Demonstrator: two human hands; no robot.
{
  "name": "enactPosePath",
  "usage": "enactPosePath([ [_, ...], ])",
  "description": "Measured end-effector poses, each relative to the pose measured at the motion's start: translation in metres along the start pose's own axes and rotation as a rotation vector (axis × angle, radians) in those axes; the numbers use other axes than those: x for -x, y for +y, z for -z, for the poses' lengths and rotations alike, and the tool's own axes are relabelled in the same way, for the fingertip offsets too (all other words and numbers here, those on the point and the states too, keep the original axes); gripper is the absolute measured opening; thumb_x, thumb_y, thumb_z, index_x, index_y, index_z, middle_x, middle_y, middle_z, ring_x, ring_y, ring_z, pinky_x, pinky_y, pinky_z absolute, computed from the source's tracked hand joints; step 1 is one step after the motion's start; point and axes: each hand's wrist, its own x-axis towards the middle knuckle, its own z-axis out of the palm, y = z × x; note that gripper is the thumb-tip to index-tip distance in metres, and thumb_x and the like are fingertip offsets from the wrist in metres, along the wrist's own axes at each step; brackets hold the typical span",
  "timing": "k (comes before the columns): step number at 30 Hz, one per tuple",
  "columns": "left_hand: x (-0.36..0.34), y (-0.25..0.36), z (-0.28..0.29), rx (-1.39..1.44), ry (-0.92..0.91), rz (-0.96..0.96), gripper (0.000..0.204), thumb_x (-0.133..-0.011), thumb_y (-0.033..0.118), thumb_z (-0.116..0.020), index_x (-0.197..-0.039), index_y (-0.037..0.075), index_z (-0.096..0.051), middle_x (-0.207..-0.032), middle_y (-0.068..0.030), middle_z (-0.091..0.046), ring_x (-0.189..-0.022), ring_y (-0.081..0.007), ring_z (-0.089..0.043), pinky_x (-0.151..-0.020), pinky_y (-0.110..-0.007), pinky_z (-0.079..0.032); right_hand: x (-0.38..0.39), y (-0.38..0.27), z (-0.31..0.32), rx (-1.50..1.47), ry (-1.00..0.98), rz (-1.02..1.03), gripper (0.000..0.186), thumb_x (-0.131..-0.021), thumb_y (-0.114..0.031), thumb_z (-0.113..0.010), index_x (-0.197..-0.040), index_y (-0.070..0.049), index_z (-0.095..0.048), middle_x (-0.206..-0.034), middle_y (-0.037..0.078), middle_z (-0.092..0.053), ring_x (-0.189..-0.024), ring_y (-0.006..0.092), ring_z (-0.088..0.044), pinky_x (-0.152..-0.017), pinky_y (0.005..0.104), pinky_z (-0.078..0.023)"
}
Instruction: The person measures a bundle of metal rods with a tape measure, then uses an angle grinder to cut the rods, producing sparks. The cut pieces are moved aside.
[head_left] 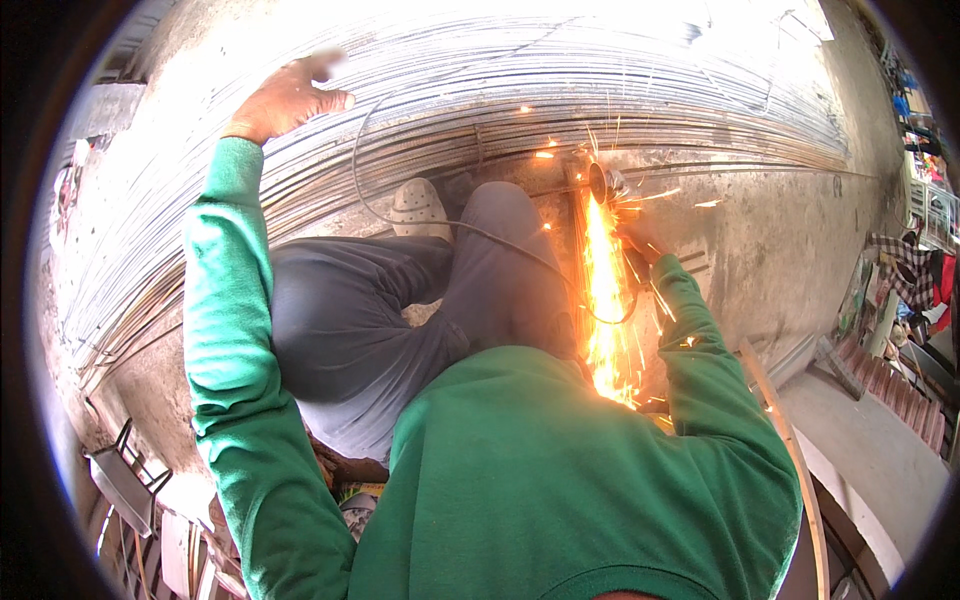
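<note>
My left hand (290, 100), partly blurred, is at upper left over long steel rods (700, 125), fingers apart, holding nothing visible; whether it touches them is unclear. At right, my right hand (640, 240) grips an angle grinder (607, 183), largely hidden by glare. A bright stream of sparks (606, 300) pours from its wheel toward the lower edge, beside my bent right knee, with loose sparks scattering around it. A cable (420, 223) arches over the rods and my leg toward the grinder.
My crossed legs (350, 310) and a perforated shoe (420, 210) are on the stained concrete floor (760, 250). A metal stand (122, 475) is at lower left. Boards (880, 390), a checked cloth (900, 265) and mixed clutter line the right side.
</note>
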Motion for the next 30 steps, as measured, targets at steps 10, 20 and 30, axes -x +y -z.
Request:
enactPosePath([
  [10,-0.001,0.001,-0.001,-0.029,0.005,-0.021,0.087,-0.07,0.052,-0.079,-0.139,0.009,-0.047,-0.128,-0.0236,-0.057,-0.114,-0.0387,-0.059,-0.098,-0.043,-0.046,0.019,-0.024,-0.011,-0.028,-0.011,-0.049,0.026,-0.066,-0.008,-0.076,-0.088,0.004,-0.066,-0.08,0.007,-0.067,-0.071,0.0162,-0.063,-0.061,0.0303,-0.049],
  [20,0.006,0.001,0.002,-0.016,0.01,0.005,0.086,-0.07,0.051,-0.079,-0.139,0.01,-0.048,-0.128,-0.0237,-0.057,-0.115,-0.0391,-0.058,-0.099,-0.044,-0.046,-0.001,-0.006,-0.01,0.253,-0.031,-0.147,0.031,-0.075,-0.016,-0.071,-0.102,-0.002,-0.064,-0.087,0.003,-0.062,-0.071,0.0133,-0.058,-0.061,0.0291,-0.049],
  [30,-0.005,0.002,-0.001,-0.018,0.0,-0.023,0.086,-0.071,0.052,-0.078,-0.139,0.009,-0.048,-0.128,-0.0233,-0.057,-0.115,-0.039,-0.058,-0.1,-0.044,-0.045,0.027,-0.02,-0.003,0.152,-0.036,0.207,0.022,-0.083,-0.021,-0.071,-0.085,0.0,-0.066,-0.074,0.004,-0.066,-0.064,0.0159,-0.061,-0.06,0.0319,-0.05],
])
